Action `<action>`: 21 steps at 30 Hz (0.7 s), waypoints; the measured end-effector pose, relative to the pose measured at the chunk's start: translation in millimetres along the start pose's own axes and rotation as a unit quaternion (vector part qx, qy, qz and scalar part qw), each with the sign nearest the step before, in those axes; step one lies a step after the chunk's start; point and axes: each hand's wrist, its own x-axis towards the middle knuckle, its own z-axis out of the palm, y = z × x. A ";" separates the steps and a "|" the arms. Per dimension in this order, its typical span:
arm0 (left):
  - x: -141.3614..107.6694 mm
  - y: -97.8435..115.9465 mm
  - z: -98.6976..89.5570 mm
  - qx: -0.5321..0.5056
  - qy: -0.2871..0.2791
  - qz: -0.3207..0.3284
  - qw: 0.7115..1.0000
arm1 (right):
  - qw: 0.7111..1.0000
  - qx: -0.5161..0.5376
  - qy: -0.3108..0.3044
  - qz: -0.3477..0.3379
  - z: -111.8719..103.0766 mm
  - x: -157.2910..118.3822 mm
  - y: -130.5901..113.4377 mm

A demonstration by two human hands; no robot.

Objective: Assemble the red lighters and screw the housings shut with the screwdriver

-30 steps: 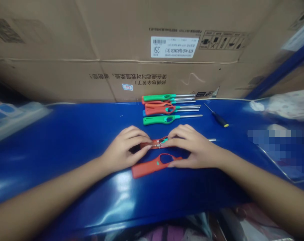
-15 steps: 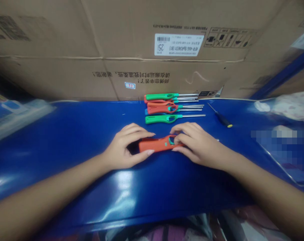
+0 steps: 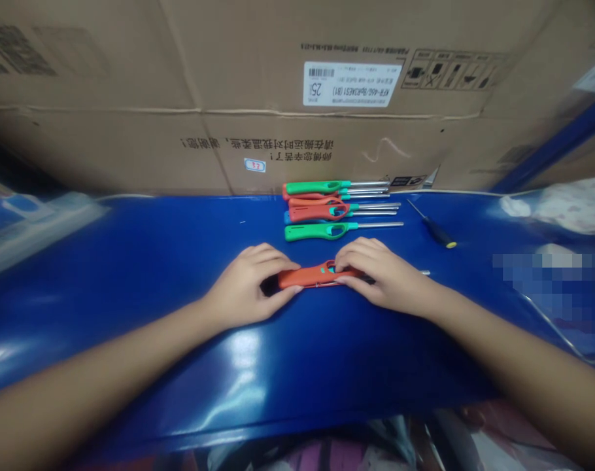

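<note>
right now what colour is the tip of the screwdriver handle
The end of the screwdriver handle is yellow; it shows best in the head view.

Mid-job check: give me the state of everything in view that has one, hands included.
Left hand: gripping the orange lighter's butt end.
Right hand: gripping its front part.
Orange lighter: casing not fully closed, gap along near edge.
Front green lighter: closed, lying flat.
Lighters behind it: piled.
Screwdriver: lying down, unheld.
</note>
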 end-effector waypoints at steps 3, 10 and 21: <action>0.0 0.0 0.3 0.000 -0.004 -0.007 1.000 | 1.000 0.001 -0.005 -0.005 -0.4 -0.4 0.5; 0.1 0.1 0.5 0.000 -0.004 -0.001 1.000 | 1.000 -0.010 -0.007 -0.003 -3.6 -1.4 -2.1; -1.9 -2.6 -0.3 0.004 -0.010 0.000 1.000 | 0.997 0.060 0.022 0.049 3.1 -1.4 -4.0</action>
